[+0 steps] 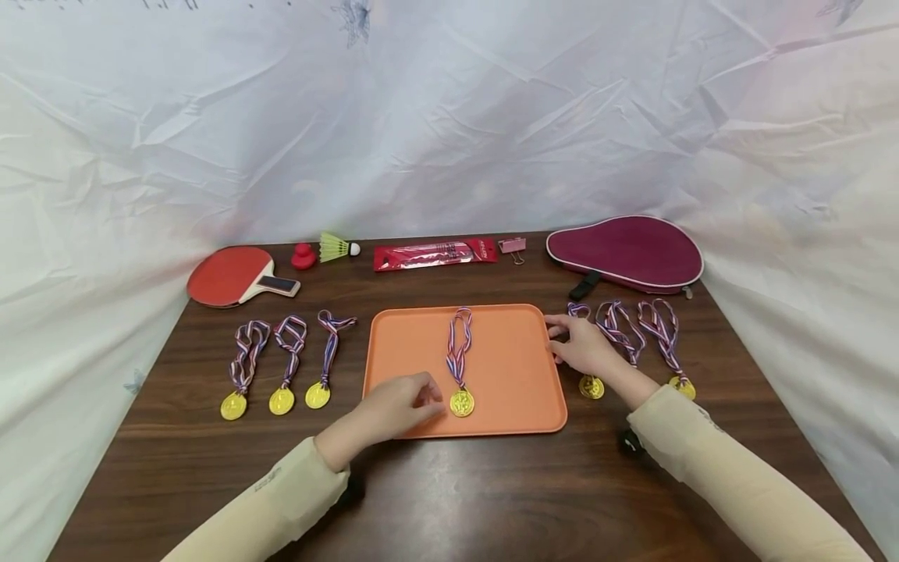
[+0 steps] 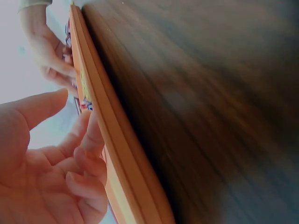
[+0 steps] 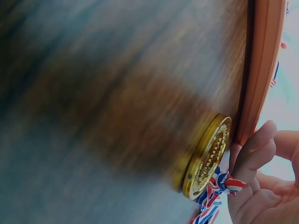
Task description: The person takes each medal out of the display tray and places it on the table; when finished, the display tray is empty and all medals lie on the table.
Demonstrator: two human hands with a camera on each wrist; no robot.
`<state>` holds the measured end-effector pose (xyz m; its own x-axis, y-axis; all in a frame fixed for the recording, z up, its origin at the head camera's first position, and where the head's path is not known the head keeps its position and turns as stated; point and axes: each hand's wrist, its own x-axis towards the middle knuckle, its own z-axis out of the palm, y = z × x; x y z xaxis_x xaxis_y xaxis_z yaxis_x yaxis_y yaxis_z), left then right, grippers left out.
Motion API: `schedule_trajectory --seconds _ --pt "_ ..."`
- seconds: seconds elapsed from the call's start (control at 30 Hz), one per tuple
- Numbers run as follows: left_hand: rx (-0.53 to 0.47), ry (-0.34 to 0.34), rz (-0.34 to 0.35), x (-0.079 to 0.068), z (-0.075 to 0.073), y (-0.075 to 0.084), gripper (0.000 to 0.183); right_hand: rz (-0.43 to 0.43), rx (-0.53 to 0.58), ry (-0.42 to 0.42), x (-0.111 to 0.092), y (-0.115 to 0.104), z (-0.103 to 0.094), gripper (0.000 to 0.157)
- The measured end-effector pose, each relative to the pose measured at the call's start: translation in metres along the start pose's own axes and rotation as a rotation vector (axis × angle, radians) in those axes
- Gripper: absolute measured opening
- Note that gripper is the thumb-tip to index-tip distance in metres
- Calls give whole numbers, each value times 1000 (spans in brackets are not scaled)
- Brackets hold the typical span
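An orange tray (image 1: 414, 343) lies mid-table with one gold medal (image 1: 461, 402) on it, its striped ribbon (image 1: 460, 336) stretched toward the back. Over the tray's front left part is my left hand (image 1: 395, 407), loosely bent and holding nothing, fingertips just left of that medal. In the left wrist view the thumb stands apart from the fingers (image 2: 88, 163). My right hand (image 1: 586, 343) reaches the tray's right rim with its fingertips. Beneath its wrist lies another medal (image 1: 591, 386), part of whose ribbon the hand hides; that medal shows close beside the fingers in the right wrist view.
Three medals (image 1: 282, 400) lie in a row left of the tray, and two more (image 1: 683, 386) lie at right. Along the back are a table tennis paddle (image 1: 228, 277), rubber duck (image 1: 303, 256), shuttlecock (image 1: 335, 247), red packet (image 1: 435, 254), binder clip (image 1: 513, 246) and maroon paddle case (image 1: 625, 250).
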<state>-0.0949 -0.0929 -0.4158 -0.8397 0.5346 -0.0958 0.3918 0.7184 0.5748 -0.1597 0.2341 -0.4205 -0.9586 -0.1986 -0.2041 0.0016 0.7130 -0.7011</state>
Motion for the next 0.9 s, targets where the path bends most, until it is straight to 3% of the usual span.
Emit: schedule_trajectory --seconds 0.2,0.4,0.7,0.9 --pt "28 -5 -41 10 5 10 31 -5 -2 4 1 0 0 49" --pt "102 -3 -38 15 11 19 39 3 -6 -12 0 1 0 49" --pt "206 4 -105 24 17 27 41 -2 -18 -11 2 1 -2 49" --pt "204 2 -113 25 18 27 39 -2 -8 -13 1 0 -1 49"
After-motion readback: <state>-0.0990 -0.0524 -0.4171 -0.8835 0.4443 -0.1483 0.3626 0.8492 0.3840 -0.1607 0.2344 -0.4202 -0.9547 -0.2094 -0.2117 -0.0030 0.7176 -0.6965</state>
